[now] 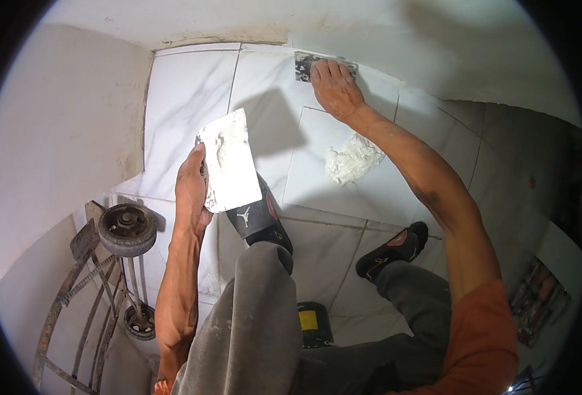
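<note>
My left hand [191,181] is closed on a flat rectangular trowel [235,181], held above the floor with its pale face up and a streak of white paste on it. My right hand [336,85] grips a second trowel [302,68], its dark blade smeared with white, down where the floor meets the far wall. The fingers of that hand cover the middle of the tool, and I cannot tell if its edge touches the wall. A heap of white paste [353,160] lies on a loose white tile [309,172] beneath my right forearm.
On the left stands a rusty metal hand truck [74,296] with black wheels [128,230]. Walls [87,99] close in the left and far sides. My sandaled feet [258,217] straddle marbled floor tiles [189,99]. A dark green container [315,332] sits between my legs.
</note>
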Demonstrator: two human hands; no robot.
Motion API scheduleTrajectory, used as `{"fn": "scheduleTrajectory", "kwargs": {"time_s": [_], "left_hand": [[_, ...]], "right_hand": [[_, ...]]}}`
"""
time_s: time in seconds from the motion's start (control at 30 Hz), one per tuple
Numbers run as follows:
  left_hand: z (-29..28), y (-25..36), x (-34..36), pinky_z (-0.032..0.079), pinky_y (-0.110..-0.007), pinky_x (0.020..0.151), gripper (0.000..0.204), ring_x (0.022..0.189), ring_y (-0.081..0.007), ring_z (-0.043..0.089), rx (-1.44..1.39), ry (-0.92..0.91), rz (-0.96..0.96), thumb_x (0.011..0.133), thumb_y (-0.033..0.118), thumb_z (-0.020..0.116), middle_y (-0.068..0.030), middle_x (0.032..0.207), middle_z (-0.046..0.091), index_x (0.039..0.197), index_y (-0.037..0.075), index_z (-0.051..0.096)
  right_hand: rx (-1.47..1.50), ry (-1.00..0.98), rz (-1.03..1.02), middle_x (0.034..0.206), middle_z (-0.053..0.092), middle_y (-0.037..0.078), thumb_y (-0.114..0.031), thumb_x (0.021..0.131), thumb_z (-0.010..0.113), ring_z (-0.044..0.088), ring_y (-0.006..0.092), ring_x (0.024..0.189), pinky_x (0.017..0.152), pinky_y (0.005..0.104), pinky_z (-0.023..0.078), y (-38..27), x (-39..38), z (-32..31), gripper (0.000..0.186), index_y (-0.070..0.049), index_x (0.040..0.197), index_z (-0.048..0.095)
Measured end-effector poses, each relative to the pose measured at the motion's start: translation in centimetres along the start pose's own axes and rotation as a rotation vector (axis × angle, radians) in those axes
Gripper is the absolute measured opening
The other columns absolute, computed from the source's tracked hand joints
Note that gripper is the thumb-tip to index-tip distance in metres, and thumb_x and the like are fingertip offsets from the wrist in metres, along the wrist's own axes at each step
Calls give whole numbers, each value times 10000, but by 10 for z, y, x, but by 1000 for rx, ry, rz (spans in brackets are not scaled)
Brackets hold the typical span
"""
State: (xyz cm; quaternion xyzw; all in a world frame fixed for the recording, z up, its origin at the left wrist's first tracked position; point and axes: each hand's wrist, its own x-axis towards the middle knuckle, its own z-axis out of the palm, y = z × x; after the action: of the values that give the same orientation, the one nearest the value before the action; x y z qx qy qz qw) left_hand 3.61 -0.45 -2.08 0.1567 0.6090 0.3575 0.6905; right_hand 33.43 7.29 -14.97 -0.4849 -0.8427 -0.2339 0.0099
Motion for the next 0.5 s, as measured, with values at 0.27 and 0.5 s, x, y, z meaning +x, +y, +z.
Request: {"fn": "scheduleTrajectory", "kwargs": {"time_s": [0.27,0.5], "left_hand": [[-3,6,3,588,-283,650,368,771,-153,695,-1,-15,19,992,263,438,-104,989,678,1190,-29,541],[-6,9,5,589,-284,653,374,772,-153,695,15,-27,30,992,267,439,-105,993,679,1195,-32,537]], "right_hand": [[-20,-67,44,936,523,86,-158,831,533,478,218,902,769,315,397,-5,12,17,240,-21,1004,627],[292,-255,120,1044,514,167,-160,967,425,493,308,991,894,430,421,-3,14,24,278,54,1050,581]]}}
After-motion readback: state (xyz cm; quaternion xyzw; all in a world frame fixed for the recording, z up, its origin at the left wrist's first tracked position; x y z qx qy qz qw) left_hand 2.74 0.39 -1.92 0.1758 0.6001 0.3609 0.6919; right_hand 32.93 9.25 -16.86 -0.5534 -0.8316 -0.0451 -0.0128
